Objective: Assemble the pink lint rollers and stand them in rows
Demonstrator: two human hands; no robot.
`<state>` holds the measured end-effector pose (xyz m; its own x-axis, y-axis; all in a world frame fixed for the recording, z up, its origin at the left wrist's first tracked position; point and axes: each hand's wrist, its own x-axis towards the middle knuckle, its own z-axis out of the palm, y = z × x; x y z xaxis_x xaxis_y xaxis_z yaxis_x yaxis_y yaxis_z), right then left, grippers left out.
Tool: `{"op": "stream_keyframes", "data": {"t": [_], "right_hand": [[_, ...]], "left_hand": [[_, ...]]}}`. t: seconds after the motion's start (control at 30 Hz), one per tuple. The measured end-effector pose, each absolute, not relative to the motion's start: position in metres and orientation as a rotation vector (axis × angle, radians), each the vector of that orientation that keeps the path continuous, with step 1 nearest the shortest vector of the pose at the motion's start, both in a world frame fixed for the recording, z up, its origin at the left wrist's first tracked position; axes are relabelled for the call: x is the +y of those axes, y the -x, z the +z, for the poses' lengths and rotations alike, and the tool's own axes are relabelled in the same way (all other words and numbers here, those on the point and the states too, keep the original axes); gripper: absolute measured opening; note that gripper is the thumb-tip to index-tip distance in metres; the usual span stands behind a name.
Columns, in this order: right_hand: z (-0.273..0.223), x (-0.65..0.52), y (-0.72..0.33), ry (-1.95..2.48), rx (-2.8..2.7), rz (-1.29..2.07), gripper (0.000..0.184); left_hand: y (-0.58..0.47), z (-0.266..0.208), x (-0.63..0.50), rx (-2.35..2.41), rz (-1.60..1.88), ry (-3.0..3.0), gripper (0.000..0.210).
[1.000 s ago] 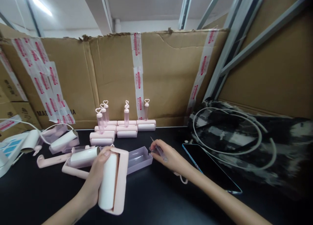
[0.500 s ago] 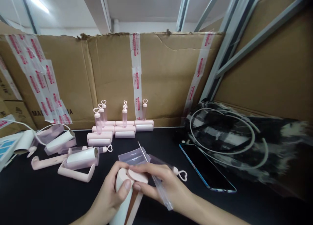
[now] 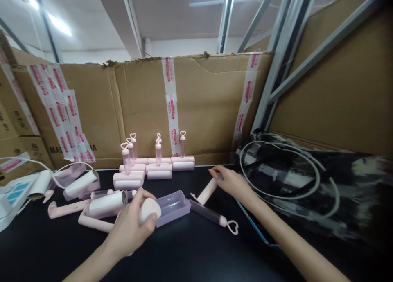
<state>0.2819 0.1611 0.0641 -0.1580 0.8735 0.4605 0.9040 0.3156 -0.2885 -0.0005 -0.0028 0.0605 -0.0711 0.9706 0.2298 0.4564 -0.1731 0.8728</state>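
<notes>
My left hand [image 3: 132, 222] is wrapped round a white lint roller roll [image 3: 150, 211], its pale round end facing up and right. Just right of it lies an open, see-through purple cover [image 3: 173, 210]. Farther right, my right hand [image 3: 229, 184] has its fingers closed on one end of a pale pink bracket [image 3: 207, 192]. The bracket's lower end meets a clear tube handle [image 3: 206, 212] with a heart-shaped loop, lying on the black table. Whether the two are joined, I cannot tell.
Several assembled pink lint rollers [image 3: 129, 179] stand in rows by the cardboard wall [image 3: 202, 110]. Loose rolls [image 3: 107, 202] and pink frame parts [image 3: 69, 209] lie left. A phone [image 3: 253, 224] sits partly under my right forearm. A coiled white cable [image 3: 316, 179] lies right.
My hands have moved apart. The pink bracket has come away from the roll and gone right with my right hand, while the roll stays in my left, slightly farther left.
</notes>
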Motion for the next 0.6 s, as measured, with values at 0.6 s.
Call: {"op": "stream_keyframes", "data": {"t": [0.6], "right_hand": [[0.078,0.044,-0.224,0.425,-2.250,0.479,0.017]], "left_hand": [[-0.024,0.063,0.028,1.967,0.662,-2.659,0.032]]}}
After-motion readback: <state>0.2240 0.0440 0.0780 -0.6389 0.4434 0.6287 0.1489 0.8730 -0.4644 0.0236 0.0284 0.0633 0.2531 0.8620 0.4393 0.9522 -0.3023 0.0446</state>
